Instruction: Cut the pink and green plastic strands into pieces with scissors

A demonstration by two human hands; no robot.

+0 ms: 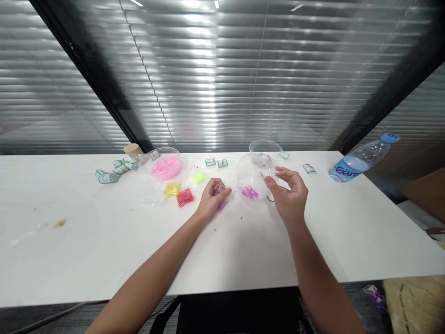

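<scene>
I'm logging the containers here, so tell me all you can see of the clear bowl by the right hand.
The clear bowl looks like thin transparent plastic, round, tilted toward the person. It rests on the white table with purple beads gathered at its lower side. The right hand is at its rim; whether it grips the rim is unclear.

- Bright, even light from overhead fixtures, seen as glare streaks on the glass wall with blinds [222, 69].
- The white table [69, 241] looks nearly washed out, with only faint shadows.
- Wide-angle distortion bends the edges; the small items are soft.
</scene>
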